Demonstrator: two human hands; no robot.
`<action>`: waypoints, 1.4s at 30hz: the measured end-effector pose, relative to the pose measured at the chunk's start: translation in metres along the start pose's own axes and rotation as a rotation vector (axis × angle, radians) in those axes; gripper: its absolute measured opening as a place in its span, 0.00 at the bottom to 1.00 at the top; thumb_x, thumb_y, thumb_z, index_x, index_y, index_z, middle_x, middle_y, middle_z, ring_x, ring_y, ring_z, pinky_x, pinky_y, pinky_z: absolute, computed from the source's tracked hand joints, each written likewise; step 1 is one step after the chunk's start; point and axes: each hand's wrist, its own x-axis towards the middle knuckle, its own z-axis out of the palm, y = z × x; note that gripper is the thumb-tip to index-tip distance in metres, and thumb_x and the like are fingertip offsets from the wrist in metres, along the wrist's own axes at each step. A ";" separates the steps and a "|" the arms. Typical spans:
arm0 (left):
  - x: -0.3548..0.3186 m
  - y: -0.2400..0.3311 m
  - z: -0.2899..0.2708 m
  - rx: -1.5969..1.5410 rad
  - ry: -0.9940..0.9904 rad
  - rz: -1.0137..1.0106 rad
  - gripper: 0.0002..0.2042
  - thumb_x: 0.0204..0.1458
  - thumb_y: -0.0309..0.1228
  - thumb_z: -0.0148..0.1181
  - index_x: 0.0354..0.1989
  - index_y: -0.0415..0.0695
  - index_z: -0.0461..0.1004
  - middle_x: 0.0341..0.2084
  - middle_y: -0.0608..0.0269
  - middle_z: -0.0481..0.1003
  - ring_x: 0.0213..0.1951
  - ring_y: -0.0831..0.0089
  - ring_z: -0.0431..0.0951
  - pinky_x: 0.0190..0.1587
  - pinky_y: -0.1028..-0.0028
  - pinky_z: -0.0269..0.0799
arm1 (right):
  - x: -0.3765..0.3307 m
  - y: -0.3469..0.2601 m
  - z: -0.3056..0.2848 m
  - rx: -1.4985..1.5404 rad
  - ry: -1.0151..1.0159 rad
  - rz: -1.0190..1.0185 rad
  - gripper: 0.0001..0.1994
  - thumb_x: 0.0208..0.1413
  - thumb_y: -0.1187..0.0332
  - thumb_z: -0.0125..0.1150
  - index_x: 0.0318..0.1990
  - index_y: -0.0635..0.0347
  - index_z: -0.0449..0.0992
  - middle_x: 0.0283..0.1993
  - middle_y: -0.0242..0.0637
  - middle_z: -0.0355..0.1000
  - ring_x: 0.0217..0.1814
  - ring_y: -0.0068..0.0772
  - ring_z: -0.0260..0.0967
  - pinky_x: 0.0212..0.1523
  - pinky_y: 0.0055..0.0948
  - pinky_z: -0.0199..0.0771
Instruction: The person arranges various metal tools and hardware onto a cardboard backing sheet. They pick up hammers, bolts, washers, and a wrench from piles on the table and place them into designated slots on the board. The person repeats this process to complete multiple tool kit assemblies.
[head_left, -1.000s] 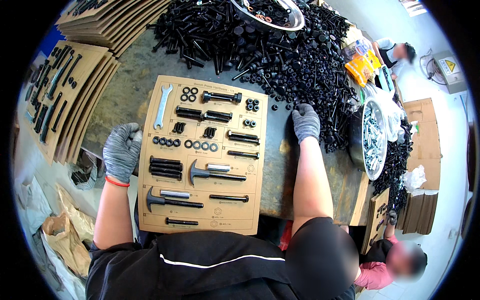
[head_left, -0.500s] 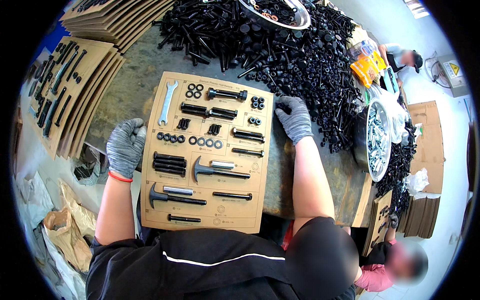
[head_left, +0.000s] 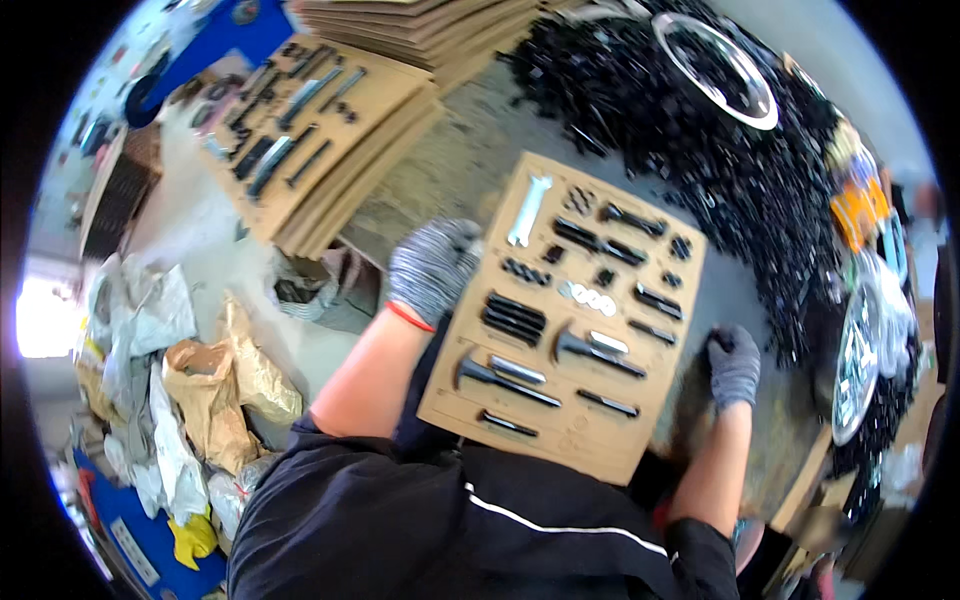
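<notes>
A brown cardboard panel (head_left: 570, 440) lies tilted before my body, its near edge against my black top. Fixed on it are a pale open-end wrench (head_left: 528, 211), black bolts (head_left: 514, 320), small nuts, washers, two silver sleeves and two dark hammer-shaped pieces (head_left: 507, 382). My left hand (head_left: 432, 268), in a grey knit glove with a red band at the wrist, is closed at the panel's left edge, its curled fingertips partly hidden. My right hand (head_left: 735, 367), gloved alike, is apart from the panel, over the table to its right. Its fingers are curled; whatever they hold is hidden.
A heap of black bolts and nuts (head_left: 690, 180) covers the table's far right, with a metal basin (head_left: 768, 118) on it. Another basin (head_left: 855, 350) stands at right. Stacked panels (head_left: 345, 190) with hardware are at left; paper and plastic bags (head_left: 205, 390) lie on the floor.
The view has swung left, so the panel and table appear shifted right and turned. My right hand has moved from the panel's upper right edge nearer to me. My left hand stays at the left edge.
</notes>
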 end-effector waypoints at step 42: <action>-0.006 -0.012 0.007 -0.028 0.019 -0.027 0.12 0.53 0.34 0.64 0.42 0.43 0.78 0.34 0.57 0.78 0.31 0.70 0.77 0.39 0.73 0.73 | -0.167 -0.126 0.025 0.202 -0.246 -0.414 0.09 0.51 0.69 0.64 0.38 0.60 0.76 0.37 0.45 0.71 0.38 0.48 0.70 0.42 0.41 0.74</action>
